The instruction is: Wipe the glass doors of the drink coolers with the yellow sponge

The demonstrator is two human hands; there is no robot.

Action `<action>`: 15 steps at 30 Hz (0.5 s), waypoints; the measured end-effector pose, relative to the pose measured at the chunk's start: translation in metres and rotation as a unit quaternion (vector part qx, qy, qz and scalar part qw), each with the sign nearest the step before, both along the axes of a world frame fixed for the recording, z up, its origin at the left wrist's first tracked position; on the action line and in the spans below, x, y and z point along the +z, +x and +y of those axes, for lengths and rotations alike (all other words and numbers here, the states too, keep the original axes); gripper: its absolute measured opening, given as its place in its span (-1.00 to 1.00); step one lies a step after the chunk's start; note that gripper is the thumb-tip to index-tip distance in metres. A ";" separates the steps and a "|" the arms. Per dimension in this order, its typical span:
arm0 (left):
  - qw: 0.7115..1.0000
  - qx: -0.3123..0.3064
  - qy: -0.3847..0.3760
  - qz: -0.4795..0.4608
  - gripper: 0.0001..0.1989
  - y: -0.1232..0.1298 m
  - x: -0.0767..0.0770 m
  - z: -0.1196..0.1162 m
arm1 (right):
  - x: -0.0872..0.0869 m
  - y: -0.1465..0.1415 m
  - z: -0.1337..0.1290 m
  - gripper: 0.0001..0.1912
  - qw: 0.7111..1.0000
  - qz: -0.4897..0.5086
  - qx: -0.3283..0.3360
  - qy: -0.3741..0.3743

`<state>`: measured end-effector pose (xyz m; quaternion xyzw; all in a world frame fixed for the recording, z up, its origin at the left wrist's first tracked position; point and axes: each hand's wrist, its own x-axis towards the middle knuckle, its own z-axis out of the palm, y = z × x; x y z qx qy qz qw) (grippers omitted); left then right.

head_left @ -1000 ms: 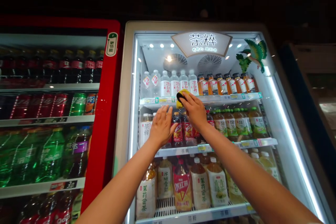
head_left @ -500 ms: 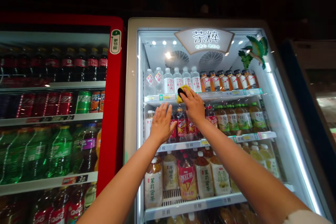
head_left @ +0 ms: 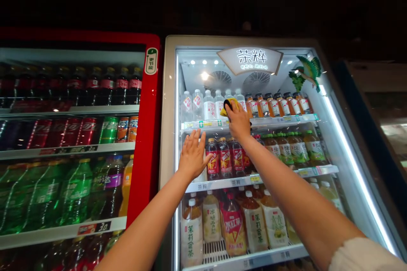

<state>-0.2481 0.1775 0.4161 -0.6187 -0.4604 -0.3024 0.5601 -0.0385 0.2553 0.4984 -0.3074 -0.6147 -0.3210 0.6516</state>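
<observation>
My right hand (head_left: 240, 123) presses a yellow and black cloth (head_left: 231, 106) against the glass door of a lit drinks fridge (head_left: 170, 144). It is level with the top shelf, in front of the clear water bottles (head_left: 209, 105). Lower and to the left, my left hand (head_left: 192, 154) lies on or close to the same glass, fingers stretched and holding nothing. Red-labelled tea bottles (head_left: 226, 157) stand behind the glass to the right of that hand. Part of the cloth is hidden under my right fingers.
A red-framed fridge (head_left: 149, 106) with cola bottles, cans and green bottles stands to the left. A fan-shaped sign (head_left: 251, 60) and a green bird decoration (head_left: 310, 70) are at the top of the glass. Another cabinet (head_left: 375, 89) stands dimly at the right.
The whole view has shifted, so both fridges sit a little lower and further right. My right hand and the cloth have moved slightly up relative to the shelf. My left hand remains spread.
</observation>
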 end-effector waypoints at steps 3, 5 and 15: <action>1.000 0.004 0.006 -0.001 -0.23 -0.007 0.003 -0.003 | -0.014 -0.023 -0.009 -0.46 0.995 -0.087 -0.001 0.044; 1.000 0.000 0.011 0.000 -0.24 -0.013 0.003 -0.006 | -0.036 -0.017 -0.009 -0.48 0.985 -0.151 -0.001 0.087; 0.999 -0.001 0.047 -0.007 -0.24 -0.048 0.011 -0.009 | 0.019 -0.033 0.015 -0.44 0.990 0.022 0.042 0.132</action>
